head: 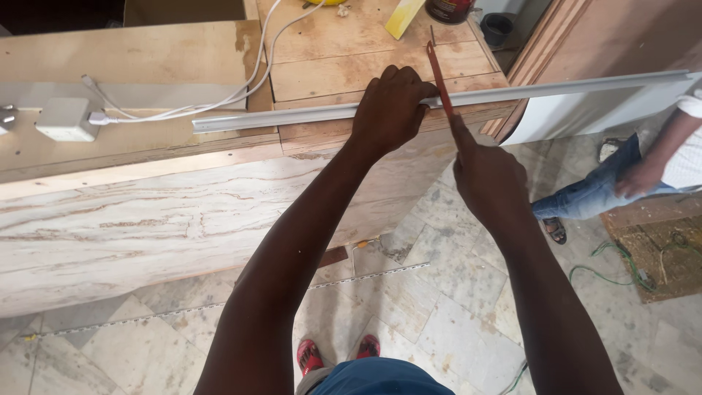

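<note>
A long grey metal channel strip (292, 115) lies across the edge of a wooden workbench (329, 73) and sticks out far to the right. My left hand (391, 110) presses down on the strip, fingers curled over it. My right hand (486, 175) grips a thin reddish-brown hacksaw blade (439, 77), which crosses the strip just right of my left hand.
A white socket block (64, 119) and white cables (241, 80) lie on the bench at left. A dark can (447, 10) and a yellow block (402, 16) stand at the back. Another person (643, 175) stands at right. A long hinge strip (219, 303) and green wire (614, 263) lie on the tiled floor.
</note>
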